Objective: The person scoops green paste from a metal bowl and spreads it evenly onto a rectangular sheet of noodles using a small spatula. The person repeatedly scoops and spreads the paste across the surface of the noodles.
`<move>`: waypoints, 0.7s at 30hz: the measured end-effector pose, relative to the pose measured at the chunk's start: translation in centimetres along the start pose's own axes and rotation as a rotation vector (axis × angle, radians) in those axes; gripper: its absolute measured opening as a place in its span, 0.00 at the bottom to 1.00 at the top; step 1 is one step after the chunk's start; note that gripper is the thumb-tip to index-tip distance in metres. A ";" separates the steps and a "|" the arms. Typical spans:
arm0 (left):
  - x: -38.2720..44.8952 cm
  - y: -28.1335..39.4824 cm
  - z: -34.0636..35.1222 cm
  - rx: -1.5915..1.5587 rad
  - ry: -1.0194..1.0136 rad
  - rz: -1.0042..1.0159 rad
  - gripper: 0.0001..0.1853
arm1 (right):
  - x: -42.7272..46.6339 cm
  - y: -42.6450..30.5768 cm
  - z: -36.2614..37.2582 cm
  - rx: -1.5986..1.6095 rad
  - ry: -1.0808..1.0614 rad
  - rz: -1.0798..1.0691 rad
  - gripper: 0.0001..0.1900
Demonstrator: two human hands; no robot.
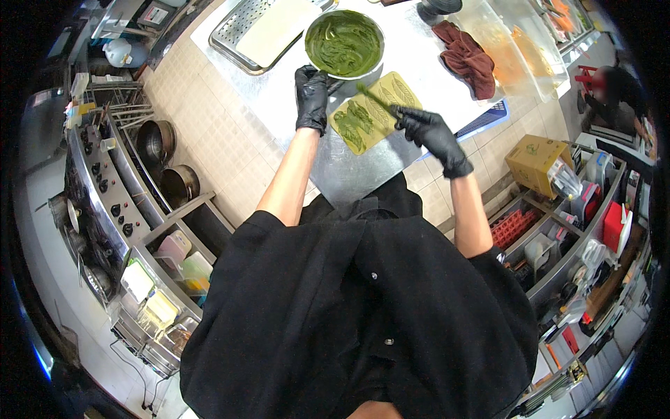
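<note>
My left hand (pixel 312 98), in a black glove, is closed at the near left rim of a metal bowl (pixel 344 44) holding thick green paste; a dark handle-like piece shows beside the fingers. My right hand (pixel 430 131), also black-gloved, grips a slim tool (pixel 374 97) whose tip is coated in green paste; its exact kind is unclear. That tip is over the upper left part of a yellowish-green mat (pixel 376 112) with leaf-shaped patterns. Green paste covers several leaf shapes at its left end, while those at the right show bare outlines.
A perforated metal tray (pixel 250 42) with a pale sheet lies at the table's upper left. To the right are a brown cloth (pixel 467 60) and translucent plastic containers (pixel 502 50). A cardboard box (pixel 536 163) stands on the right shelving; another person (pixel 617 91) is at far right.
</note>
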State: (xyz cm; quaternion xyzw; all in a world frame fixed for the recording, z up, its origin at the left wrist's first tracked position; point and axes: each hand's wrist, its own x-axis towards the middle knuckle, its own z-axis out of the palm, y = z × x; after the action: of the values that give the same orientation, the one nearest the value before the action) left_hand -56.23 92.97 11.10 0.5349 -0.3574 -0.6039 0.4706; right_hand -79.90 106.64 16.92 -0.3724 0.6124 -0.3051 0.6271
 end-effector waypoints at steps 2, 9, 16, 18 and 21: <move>0.2 0.1 -0.8 -0.163 0.016 -0.054 0.11 | -1.5 2.5 2.6 -0.130 0.090 -0.135 0.20; -2.0 0.8 -2.8 -0.203 0.059 -0.120 0.25 | -4.3 8.3 8.3 -1.040 0.489 -0.343 0.22; -5.7 -0.5 -7.7 -0.138 0.167 -0.023 0.25 | -6.9 6.3 5.8 -1.244 0.441 -0.336 0.27; -7.8 -1.3 -9.6 -0.103 0.198 -0.049 0.26 | -6.8 5.1 4.0 -1.228 0.445 -0.448 0.25; -10.2 -2.9 -11.6 -0.033 0.274 -0.037 0.24 | -3.5 3.6 1.6 -1.226 0.282 -0.635 0.25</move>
State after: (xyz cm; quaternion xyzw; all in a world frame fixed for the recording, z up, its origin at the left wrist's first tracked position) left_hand -45.49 104.34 9.51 0.6111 -0.2697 -0.5396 0.5125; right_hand -78.78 111.67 15.71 -0.7762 0.6112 -0.1185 0.0993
